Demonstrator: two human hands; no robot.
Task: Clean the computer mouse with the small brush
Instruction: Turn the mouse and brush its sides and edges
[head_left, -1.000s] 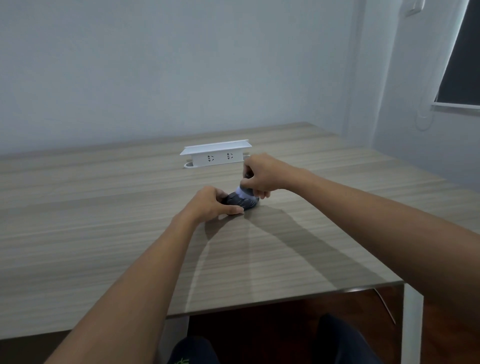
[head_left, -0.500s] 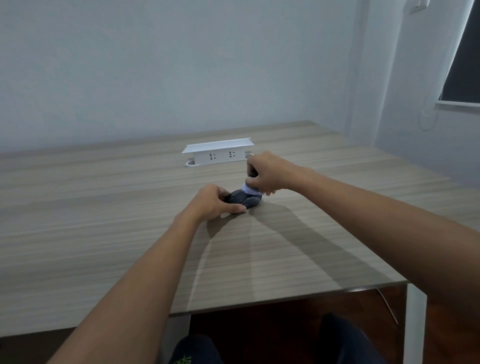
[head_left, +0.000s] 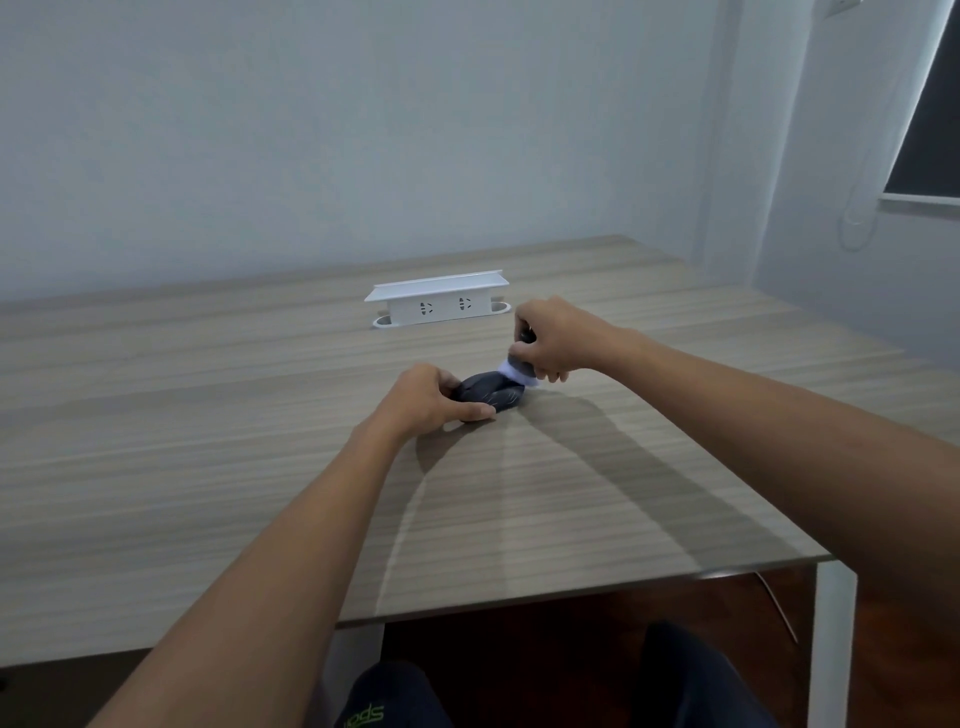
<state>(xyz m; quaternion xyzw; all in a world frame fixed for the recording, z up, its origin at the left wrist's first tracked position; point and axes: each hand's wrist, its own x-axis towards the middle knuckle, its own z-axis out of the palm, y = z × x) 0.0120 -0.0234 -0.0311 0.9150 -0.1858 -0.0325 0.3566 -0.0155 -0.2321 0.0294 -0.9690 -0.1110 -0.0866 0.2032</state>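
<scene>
On the wood-grain table (head_left: 208, 467), mid-surface, lies a dark grey mouse (head_left: 488, 393). The left hand (head_left: 431, 397) clamps its near end; the right hand (head_left: 556, 338), fist closed on the brush (head_left: 519, 366), presses white bristles onto its far end.

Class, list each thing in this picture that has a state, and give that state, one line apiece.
Computer mouse: on the table, steadied.
Small brush: gripped, white bristles on the mouse's far end.
Left hand: closed on the mouse.
Right hand: closed on the brush.
Socket box: raised, nothing plugged in.
</scene>
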